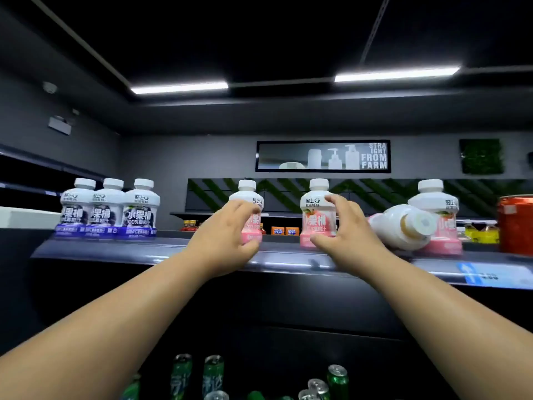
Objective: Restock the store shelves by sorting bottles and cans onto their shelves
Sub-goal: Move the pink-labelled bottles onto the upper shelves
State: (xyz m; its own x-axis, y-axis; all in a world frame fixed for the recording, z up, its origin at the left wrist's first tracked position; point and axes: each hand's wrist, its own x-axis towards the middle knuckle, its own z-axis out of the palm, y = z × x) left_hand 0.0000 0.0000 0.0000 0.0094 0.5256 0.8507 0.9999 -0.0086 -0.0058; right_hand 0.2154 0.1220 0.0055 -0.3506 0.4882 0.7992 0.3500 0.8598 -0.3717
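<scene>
Two white-capped pink juice bottles stand upright on the top shelf (138,250). My left hand (227,235) is wrapped around the front of the left pink bottle (248,194), thumb under its base. My right hand (344,229) cups the right pink bottle (315,210) from its right side, fingers spread over the shoulder and thumb at the base. Three purple-labelled bottles (105,210) of the same shape stand in a row at the shelf's left end. A third pink bottle (401,228) lies on its side to the right, leaning against another upright pink bottle (441,209).
A red can (516,223) stands at the far right of the shelf. A blue price tag (487,274) hangs on the shelf's front edge. Several green cans (212,373) stand on a lower level beneath my arms. More shelves with drinks show in the background.
</scene>
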